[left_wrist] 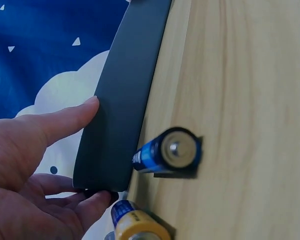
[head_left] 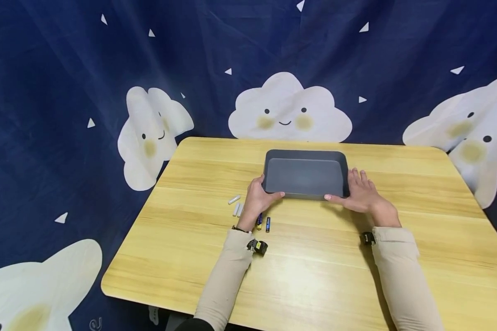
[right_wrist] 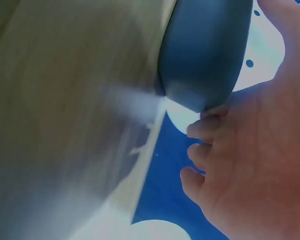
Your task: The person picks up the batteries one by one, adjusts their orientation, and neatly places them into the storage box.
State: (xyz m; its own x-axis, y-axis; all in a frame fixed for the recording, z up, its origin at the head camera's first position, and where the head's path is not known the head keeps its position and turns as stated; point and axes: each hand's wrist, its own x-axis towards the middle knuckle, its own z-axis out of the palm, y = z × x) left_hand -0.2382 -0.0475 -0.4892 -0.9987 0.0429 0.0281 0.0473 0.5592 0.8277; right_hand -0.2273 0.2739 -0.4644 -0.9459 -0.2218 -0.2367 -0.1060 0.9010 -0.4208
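A shallow dark grey rectangular tray (head_left: 308, 177) lies toward the back of the wooden table. My left hand (head_left: 258, 200) grips its near left corner, thumb along the front wall and the other fingers round the left side. In the left wrist view, that thumb (left_wrist: 72, 117) presses the tray's wall (left_wrist: 117, 95). At the near right corner is my right hand (head_left: 362, 195), its thumb against the front wall and its fingers spread, fairly straight, beside the right wall. The right wrist view shows the fingertips (right_wrist: 202, 130) close by the tray's end (right_wrist: 205, 55).
Close to the left wrist lie a blue battery (head_left: 268, 224) and a gold-and-blue battery (head_left: 259, 222), the latter partly behind the wrist. Several white batteries (head_left: 234, 199) lie left of that hand. A dark blue cloud-print curtain (head_left: 215, 50) hangs behind the table (head_left: 418, 193).
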